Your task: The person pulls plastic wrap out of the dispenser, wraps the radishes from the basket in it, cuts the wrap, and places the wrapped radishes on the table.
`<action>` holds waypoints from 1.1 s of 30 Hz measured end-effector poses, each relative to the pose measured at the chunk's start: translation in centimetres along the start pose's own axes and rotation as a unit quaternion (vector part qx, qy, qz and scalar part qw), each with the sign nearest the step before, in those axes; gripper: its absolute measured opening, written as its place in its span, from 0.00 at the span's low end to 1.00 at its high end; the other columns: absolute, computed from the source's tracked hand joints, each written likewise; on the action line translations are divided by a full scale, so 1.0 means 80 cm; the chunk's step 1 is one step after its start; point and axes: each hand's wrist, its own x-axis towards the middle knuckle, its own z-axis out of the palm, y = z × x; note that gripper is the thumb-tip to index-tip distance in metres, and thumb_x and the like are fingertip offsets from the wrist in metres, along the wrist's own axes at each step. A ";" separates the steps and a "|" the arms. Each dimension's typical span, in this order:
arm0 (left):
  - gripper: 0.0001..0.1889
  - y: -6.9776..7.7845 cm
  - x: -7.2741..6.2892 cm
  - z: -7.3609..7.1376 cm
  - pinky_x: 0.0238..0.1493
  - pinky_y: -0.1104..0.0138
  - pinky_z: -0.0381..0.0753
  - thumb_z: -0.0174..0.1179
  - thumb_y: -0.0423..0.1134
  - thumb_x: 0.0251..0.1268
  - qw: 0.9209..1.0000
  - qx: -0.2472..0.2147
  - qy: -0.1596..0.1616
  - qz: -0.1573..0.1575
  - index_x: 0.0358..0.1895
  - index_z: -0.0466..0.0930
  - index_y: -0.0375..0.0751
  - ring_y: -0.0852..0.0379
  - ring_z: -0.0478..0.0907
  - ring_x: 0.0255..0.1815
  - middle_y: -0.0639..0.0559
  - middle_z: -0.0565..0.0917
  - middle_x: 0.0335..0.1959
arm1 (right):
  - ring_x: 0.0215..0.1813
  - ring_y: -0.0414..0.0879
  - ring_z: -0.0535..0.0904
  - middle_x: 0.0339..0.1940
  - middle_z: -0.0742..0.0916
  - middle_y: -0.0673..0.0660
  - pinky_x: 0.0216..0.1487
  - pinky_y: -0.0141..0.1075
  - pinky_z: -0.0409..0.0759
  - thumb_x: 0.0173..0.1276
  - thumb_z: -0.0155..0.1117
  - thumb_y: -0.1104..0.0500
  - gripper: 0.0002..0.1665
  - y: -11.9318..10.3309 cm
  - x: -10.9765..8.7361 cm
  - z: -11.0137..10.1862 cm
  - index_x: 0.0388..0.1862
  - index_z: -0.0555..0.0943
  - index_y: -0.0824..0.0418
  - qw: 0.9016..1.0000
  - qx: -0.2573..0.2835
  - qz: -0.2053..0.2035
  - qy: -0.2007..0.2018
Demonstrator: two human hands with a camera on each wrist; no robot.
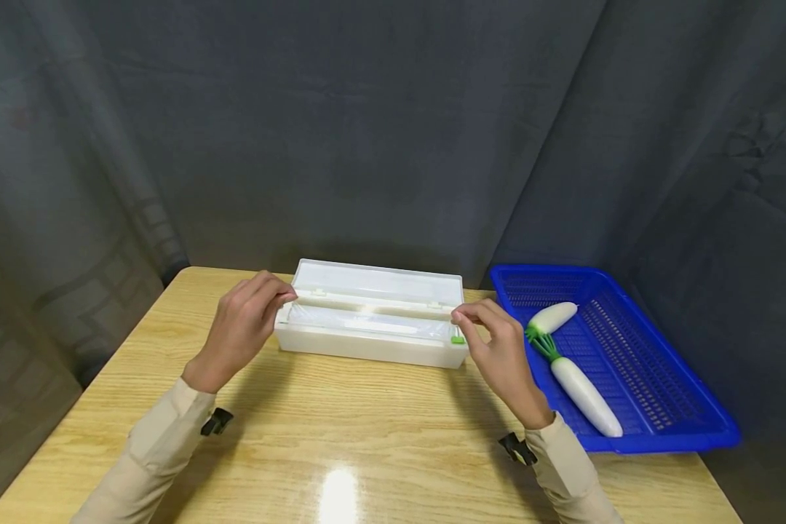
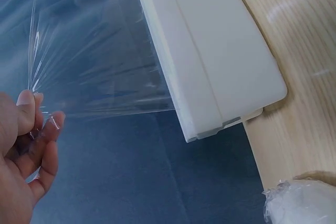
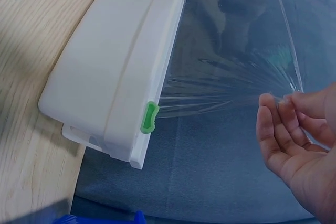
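Note:
A long white cling film dispenser box (image 1: 370, 348) lies on the table; in the head view its lid (image 1: 376, 276) is raised over a film roll (image 1: 367, 322), with a green slider (image 1: 457, 340) at the right end. My left hand (image 1: 244, 320) pinches at the box's left end, and my right hand (image 1: 498, 349) at its right end. Both wrist views show the box with its lid down and clear cling film (image 2: 105, 72) stretched out from its edge. Left thumb and fingers pinch one corner, gathering it into creases; the right hand (image 3: 294, 135) pinches the other corner.
To the right, a blue plastic basket (image 1: 681, 386) holds two white radishes, one smaller radish (image 1: 553, 318) and one longer radish (image 1: 586, 397), with green tops. A film-wrapped white thing (image 2: 304, 203) shows in the left wrist view's lower corner. Dark curtains (image 1: 367, 131) stand behind the wooden table (image 1: 367, 415).

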 end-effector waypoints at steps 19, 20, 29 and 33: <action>0.15 0.014 0.009 -0.018 0.30 0.58 0.77 0.57 0.44 0.80 1.000 -0.001 -0.005 0.009 0.40 0.85 0.35 0.52 0.77 0.28 0.46 0.82 0.34 | 0.42 0.39 0.84 0.36 0.89 0.57 0.53 0.22 0.80 0.66 0.71 0.76 0.07 -0.019 -0.001 -0.010 0.37 0.89 0.67 0.999 0.013 -0.005 0.031; 0.16 0.015 0.009 -0.019 0.30 0.58 0.78 0.56 0.44 0.81 1.000 0.000 -0.004 0.010 0.40 0.85 0.35 0.52 0.77 0.28 0.46 0.82 0.34 | 0.42 0.40 0.84 0.36 0.89 0.56 0.53 0.22 0.80 0.66 0.71 0.76 0.07 -0.021 -0.001 -0.010 0.37 0.88 0.67 0.999 0.014 -0.005 0.031; 0.14 0.019 0.008 -0.026 0.34 0.56 0.79 0.58 0.41 0.80 1.000 0.000 0.011 0.007 0.40 0.85 0.33 0.49 0.79 0.31 0.44 0.83 0.34 | 0.42 0.40 0.84 0.36 0.88 0.59 0.52 0.22 0.81 0.64 0.71 0.79 0.09 -0.029 0.002 -0.011 0.38 0.88 0.68 0.999 0.021 -0.020 0.036; 0.08 0.022 0.009 -0.029 0.34 0.56 0.78 0.63 0.35 0.76 1.000 0.001 0.016 0.003 0.39 0.85 0.33 0.48 0.79 0.31 0.44 0.83 0.34 | 0.44 0.38 0.84 0.36 0.88 0.59 0.53 0.23 0.81 0.65 0.70 0.79 0.09 -0.033 0.002 -0.013 0.38 0.88 0.68 0.999 0.041 -0.013 0.033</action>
